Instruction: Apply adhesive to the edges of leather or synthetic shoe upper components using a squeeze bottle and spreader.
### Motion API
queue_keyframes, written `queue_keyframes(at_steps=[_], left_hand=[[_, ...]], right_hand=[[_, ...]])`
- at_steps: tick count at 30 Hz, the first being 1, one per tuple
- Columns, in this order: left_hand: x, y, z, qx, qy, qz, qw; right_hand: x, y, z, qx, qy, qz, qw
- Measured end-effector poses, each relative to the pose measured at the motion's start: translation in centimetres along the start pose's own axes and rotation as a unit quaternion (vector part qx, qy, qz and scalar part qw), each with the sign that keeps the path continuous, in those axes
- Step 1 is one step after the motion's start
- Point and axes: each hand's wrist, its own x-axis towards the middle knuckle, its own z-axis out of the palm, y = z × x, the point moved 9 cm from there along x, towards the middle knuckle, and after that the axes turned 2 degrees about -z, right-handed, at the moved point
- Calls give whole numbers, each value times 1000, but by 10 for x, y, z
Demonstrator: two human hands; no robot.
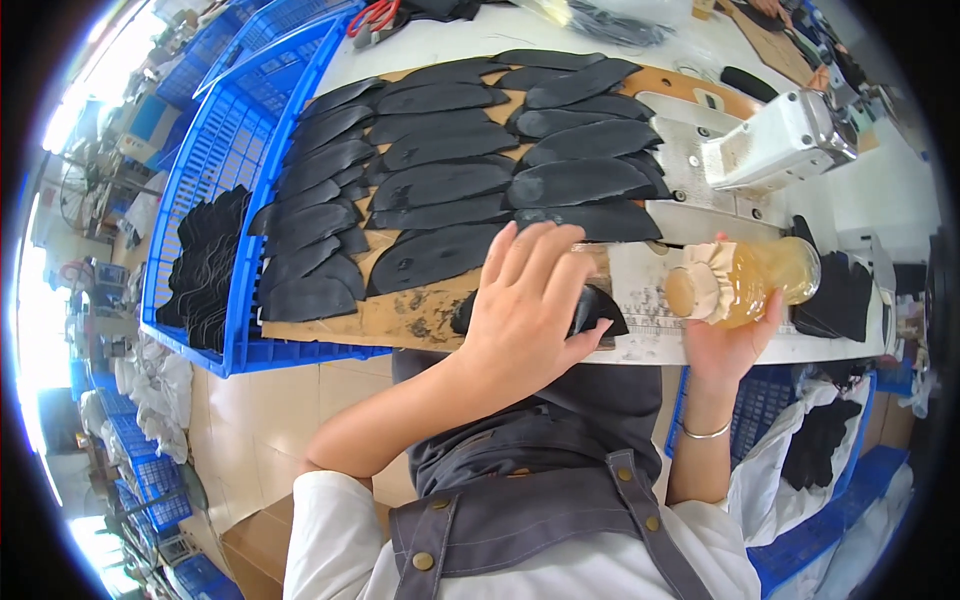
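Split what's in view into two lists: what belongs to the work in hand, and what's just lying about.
Likely in the work:
- amber bottle, in the right hand
- black piece under the left hand
- rows of black pieces
- wooden board

Apparently lying about:
- red-handled tool
- clear plastic bag
- white machine arm, untouched

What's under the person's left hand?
A black curved piece is under the left hand; its ends show on either side, the left one over the tan board. Its middle is covered, so hand contact there can't be checked.
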Motion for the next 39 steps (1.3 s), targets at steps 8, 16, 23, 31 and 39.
queue_keyframes(at_steps=[8, 16, 23, 31, 39], left_hand=[[-13, -55, -56, -156, 12, -145, 977], [-63, -106, -164, -260, 99, -273, 921], [-78, -98, -211, -215, 155, -280, 923], [-15, -35, -142, -308, -14, -157, 938], [22, -13, -64, -423, -73, -189, 883]], right_hand=[[2, 3, 0, 24, -14, 36, 999], [2, -1, -6, 26, 2, 17, 1000], [3, -3, -10, 26, 32, 8, 999], [4, 4, -1, 78, -5, 43, 996], [3, 5, 0, 74, -13, 44, 996]])
